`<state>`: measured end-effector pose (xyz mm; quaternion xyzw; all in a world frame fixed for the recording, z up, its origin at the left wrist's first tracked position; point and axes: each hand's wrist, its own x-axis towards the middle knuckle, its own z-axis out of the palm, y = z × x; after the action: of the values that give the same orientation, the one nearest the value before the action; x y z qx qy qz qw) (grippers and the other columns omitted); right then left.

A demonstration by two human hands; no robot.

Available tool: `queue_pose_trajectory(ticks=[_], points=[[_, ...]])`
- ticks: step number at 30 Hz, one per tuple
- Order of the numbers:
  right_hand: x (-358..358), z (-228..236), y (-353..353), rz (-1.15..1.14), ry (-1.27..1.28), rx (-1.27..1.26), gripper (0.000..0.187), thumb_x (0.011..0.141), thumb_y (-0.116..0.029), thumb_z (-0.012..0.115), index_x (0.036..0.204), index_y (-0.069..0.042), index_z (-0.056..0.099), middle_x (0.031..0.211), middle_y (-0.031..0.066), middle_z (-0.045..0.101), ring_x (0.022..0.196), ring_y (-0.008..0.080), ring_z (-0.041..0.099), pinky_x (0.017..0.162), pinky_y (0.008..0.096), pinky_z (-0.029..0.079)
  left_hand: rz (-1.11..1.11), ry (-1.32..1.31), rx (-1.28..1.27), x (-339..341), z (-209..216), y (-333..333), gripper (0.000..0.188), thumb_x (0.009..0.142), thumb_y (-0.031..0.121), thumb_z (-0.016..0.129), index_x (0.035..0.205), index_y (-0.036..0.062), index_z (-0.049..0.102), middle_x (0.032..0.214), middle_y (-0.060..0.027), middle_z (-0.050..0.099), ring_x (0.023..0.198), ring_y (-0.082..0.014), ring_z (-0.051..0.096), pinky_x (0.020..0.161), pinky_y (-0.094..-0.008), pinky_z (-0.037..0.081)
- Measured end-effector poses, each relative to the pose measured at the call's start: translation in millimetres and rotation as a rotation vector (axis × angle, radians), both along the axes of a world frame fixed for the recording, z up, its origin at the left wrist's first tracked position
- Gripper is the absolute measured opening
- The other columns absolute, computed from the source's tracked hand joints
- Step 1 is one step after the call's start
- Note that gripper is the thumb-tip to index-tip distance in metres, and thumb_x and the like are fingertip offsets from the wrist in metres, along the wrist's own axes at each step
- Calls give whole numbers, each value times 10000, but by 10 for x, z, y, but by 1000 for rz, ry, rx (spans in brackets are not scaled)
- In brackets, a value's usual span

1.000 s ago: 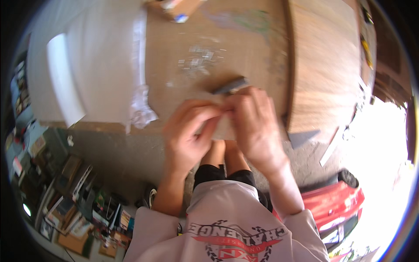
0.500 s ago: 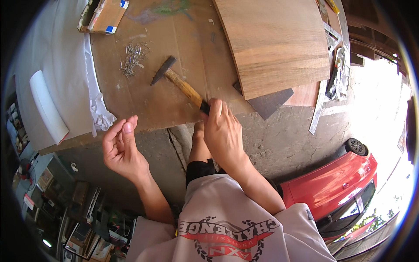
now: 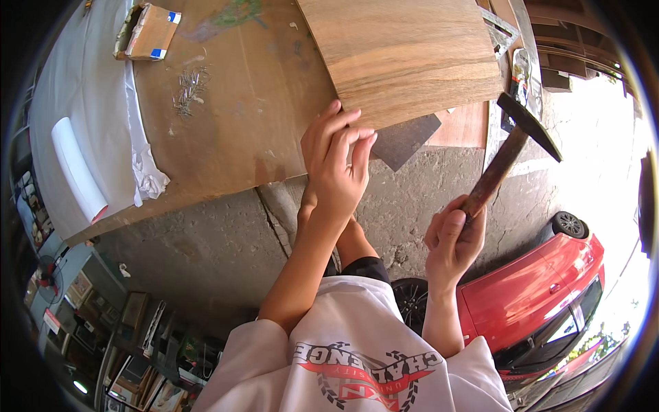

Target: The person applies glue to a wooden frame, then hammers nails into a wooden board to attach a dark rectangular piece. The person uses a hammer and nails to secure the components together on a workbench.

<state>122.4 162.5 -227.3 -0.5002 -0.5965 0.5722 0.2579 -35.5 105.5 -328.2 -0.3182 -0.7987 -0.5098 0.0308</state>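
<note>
My right hand (image 3: 456,240) is closed around the wooden handle of a hammer (image 3: 500,170), raised beyond the table's near edge on the right, its dark metal head tilted upward. My left hand (image 3: 338,152) is at the near left corner of a wooden board (image 3: 412,58). Its thumb and forefinger are pinched together over the board's near edge; whatever they hold, if anything, is too small to make out. Farther left, a scattered pile of nails (image 3: 189,90) lies on the brown tabletop (image 3: 240,117).
A dark flat sheet (image 3: 406,143) sticks out beneath the board. At the far left stand a small cardboard box (image 3: 156,34) and a white paper roll (image 3: 77,168). A metal square (image 3: 500,33) lies right of the board. A red car (image 3: 528,288) is parked at the lower right.
My right hand has swung the hammer from above the tabletop to the right and raised it. My left hand has moved right, from beside the crumpled paper to the board's near left corner.
</note>
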Motion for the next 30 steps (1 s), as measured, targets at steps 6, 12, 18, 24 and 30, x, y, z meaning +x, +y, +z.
queue_pose_trajectory(ticks=[6, 12, 18, 24, 30], points=[[327, -72, -72, 65, -100, 2, 233, 1060, -262, 564, 1038, -33, 526, 688, -43, 473, 542, 23, 405, 486, 210, 307, 48, 18, 25, 62, -256, 127, 52, 877, 41, 755, 895, 64, 713, 1160, -61, 694, 1243, -321, 603, 1019, -433, 474], [433, -178, -165, 290, -392, 230, 227, 1051, -246, 563, 1038, -20, 576, 660, -23, 490, 560, 48, 425, 520, 234, 314, 66, -10, 92, 97, -280, 150, 81, 865, -6, 762, 911, 44, 718, 1134, -85, 709, 1234, -333, 612, 1011, -430, 509], [438, -140, -155, 315, -414, 295, 249, 1045, -247, 551, 1031, -5, 607, 636, 4, 487, 549, 71, 444, 526, 258, 344, 71, 33, 124, 82, -287, 152, 97, 855, -14, 768, 920, 37, 716, 1105, -95, 723, 1198, -336, 640, 975, -420, 538], [395, -158, -106, 342, -460, 324, 260, 1047, -258, 553, 1059, -8, 623, 653, 40, 538, 544, 106, 501, 533, 275, 395, 77, 28, 137, 83, -302, 147, 126, 837, -48, 761, 925, 28, 713, 1099, -105, 730, 1195, -330, 652, 968, -420, 555], [270, -158, -66, 437, -467, 357, 238, 1047, -237, 558, 1084, -13, 630, 676, 63, 567, 555, 121, 536, 551, 280, 433, 78, 15, 178, 67, -289, 137, 138, 824, -63, 761, 919, 19, 706, 1105, -112, 729, 1187, -328, 661, 980, -425, 559]])
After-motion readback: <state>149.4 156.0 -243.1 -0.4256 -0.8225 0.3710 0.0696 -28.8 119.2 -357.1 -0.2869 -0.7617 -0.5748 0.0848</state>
